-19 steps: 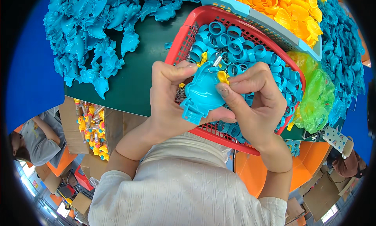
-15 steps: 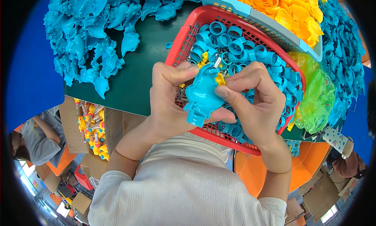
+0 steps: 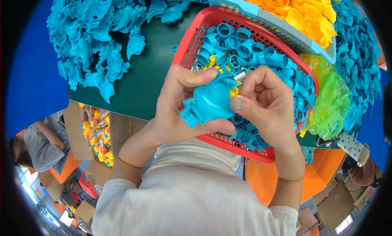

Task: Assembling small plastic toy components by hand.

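Note:
Over the red basket, my left hand (image 3: pixel 173 101) grips a blue plastic shell piece (image 3: pixel 210 101) between thumb and fingers; its ribbed, neck-like end points down and left. A small yellow plastic part (image 3: pixel 234 91) sits at the shell's right edge. My right hand (image 3: pixel 265 101) pinches at that edge with thumb and forefinger, closed on the yellow part. Just above it a short silver metal pin (image 3: pixel 239 76) sticks out from the shell. Beneath the hands, the red basket (image 3: pixel 189 48) holds many blue rings (image 3: pixel 245 50), some small yellow parts (image 3: pixel 212 61) and metal pins.
Blue shell pieces (image 3: pixel 98 27) are heaped on the green table (image 3: pixel 151 72) at the far left, with another blue heap (image 3: pixel 359 52) at right. A light-blue basket (image 3: pixel 261 17) of yellow-orange pieces (image 3: pixel 304 11) stands behind. A green plastic bag (image 3: pixel 326 99) lies beside the red basket.
The blue shell has been tilted, its neck end swinging left and the metal pin now leaning right. My right fingers have stayed at the yellow part, now pressed closer against the shell's edge.

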Tool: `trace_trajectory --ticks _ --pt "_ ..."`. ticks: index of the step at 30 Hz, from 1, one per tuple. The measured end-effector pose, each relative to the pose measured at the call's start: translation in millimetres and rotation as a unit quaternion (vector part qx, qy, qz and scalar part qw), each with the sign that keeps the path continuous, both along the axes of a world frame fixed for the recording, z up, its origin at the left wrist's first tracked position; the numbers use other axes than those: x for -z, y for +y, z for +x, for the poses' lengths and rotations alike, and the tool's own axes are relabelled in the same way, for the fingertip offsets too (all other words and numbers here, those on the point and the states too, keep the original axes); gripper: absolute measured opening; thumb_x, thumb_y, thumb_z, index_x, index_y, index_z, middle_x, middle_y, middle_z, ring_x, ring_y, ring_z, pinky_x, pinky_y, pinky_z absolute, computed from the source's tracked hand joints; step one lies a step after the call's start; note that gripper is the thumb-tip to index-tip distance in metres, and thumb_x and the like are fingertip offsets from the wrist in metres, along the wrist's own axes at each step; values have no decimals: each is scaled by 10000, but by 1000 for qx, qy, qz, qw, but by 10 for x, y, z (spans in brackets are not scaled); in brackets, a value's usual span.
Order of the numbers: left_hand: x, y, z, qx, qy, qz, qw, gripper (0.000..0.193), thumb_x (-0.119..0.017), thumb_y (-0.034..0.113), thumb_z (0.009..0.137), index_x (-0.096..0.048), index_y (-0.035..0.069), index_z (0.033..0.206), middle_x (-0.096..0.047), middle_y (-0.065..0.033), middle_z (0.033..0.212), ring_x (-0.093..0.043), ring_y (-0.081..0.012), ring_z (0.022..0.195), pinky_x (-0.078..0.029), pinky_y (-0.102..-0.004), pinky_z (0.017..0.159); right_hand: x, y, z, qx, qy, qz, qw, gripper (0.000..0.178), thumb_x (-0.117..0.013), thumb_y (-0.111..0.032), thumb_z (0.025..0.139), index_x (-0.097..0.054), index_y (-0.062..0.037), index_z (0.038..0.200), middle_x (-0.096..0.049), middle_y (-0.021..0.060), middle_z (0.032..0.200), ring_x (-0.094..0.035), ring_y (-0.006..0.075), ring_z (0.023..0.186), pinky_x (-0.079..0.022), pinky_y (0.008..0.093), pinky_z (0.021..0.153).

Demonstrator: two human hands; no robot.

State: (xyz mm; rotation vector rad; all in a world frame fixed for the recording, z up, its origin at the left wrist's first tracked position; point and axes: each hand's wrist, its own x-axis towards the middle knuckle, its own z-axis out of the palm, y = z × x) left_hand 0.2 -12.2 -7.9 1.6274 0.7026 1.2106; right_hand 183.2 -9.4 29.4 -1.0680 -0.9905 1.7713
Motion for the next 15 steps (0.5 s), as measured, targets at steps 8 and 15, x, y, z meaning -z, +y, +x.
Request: trace_trajectory --ticks 8,15 --pt "-128 52 22 -124 -174 -281 936 524 -486 325 903 -318 -4 1273 -568 -104 976 -563 -119 720 -461 -225 590 20 86 129 124 -124 226 958 184 -614 -82 823 -556 -1 977 -573 30 849 -535 82 782 -434 198 702" --pt "-140 72 25 -101 -178 -305 930 462 -419 320 931 -328 21 1271 -553 -77 989 -539 -93 681 -443 -209 559 -25 152 181 31 -404 349 845 73 -597 -8 789 -586 -20 861 -589 23 794 -485 83 657 -376 204 621"
